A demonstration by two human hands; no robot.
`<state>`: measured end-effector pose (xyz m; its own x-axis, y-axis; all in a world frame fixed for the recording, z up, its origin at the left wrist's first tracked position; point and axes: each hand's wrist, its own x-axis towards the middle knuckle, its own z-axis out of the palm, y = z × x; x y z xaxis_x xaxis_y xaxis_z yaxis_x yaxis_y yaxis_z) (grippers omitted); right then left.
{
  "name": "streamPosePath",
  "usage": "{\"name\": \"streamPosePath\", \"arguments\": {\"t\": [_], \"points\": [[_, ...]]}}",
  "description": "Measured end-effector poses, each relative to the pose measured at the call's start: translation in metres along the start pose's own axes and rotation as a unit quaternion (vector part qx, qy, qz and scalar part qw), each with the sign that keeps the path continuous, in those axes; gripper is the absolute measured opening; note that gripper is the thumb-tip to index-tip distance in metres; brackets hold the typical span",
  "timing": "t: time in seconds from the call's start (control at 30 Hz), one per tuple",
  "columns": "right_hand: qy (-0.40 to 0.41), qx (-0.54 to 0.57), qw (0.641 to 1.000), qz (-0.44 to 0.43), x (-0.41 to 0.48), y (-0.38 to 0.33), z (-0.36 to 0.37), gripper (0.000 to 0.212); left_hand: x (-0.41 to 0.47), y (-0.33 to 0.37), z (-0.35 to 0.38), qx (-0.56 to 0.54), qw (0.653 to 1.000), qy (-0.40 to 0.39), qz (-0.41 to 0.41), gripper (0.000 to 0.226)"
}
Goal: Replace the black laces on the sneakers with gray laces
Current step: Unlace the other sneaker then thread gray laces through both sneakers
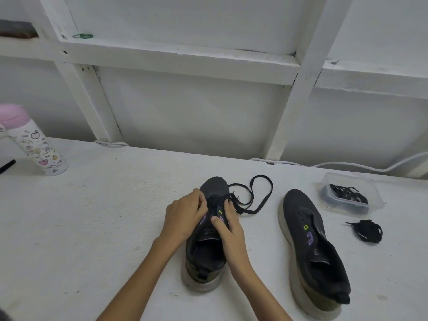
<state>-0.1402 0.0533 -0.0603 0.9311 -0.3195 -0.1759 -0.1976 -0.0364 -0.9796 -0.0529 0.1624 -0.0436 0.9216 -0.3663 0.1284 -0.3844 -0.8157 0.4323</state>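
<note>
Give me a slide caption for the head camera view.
Left hand and right hand work the dark lace on one sneaker; the second sneaker sits unlaced.

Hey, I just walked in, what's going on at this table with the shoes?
A person is working on a sneaker and its black lace. The left hand pinches at the front eyelets while the right hand holds the sneaker, thumb on the tongue. Much of the lace trails loose on the table. The other sneaker has no lace. A bundled lace lies beside a tub of dark laces.
</note>
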Motion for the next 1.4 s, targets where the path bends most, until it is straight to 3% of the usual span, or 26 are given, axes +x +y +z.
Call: {"name": "streamPosePath", "arguments": {"t": [0.13,0.23,0.3,0.37,0.7,0.83,1.07,1.2,1.4], "points": [[0.001,-0.011,1.0,0.003,-0.001,-0.002,0.001,0.078,0.009,0.004,0.005,0.045,0.999,0.016,-0.017,0.025],[0.006,-0.013,1.0,0.006,-0.002,-0.003,0.001,0.079,0.001,-0.004,0.007,-0.118,0.992,0.011,-0.051,0.02],[0.004,-0.009,1.0,0.008,-0.002,-0.003,0.001,0.077,-0.005,-0.014,0.006,-0.25,0.965,0.014,-0.08,0.015],[0.001,-0.006,1.0,0.007,-0.002,-0.002,0.001,0.069,-0.011,-0.019,0.005,-0.297,0.951,0.002,-0.09,0.011],[-0.001,-0.02,1.0,0.008,-0.002,-0.004,-0.004,0.078,-0.007,-0.003,0.005,-0.124,0.99,0.014,-0.072,0.01],[-0.018,-0.029,0.999,0.008,-0.002,-0.002,-0.006,0.068,0.012,-0.007,0.003,-0.144,0.981,0.053,-0.118,0.012],[0.002,-0.004,1.0,0.004,-0.002,0.0,-0.004,0.066,0.0,-0.006,0.001,-0.197,0.97,-0.033,-0.139,0.035],[0.005,-0.01,1.0,0.0,-0.002,0.0,-0.002,0.066,-0.011,-0.008,0.005,-0.237,0.964,-0.037,-0.116,0.02],[-0.007,-0.016,1.0,0.011,-0.002,0.0,-0.008,0.071,0.014,-0.013,-0.013,-0.224,0.962,0.062,-0.143,0.016]]}}
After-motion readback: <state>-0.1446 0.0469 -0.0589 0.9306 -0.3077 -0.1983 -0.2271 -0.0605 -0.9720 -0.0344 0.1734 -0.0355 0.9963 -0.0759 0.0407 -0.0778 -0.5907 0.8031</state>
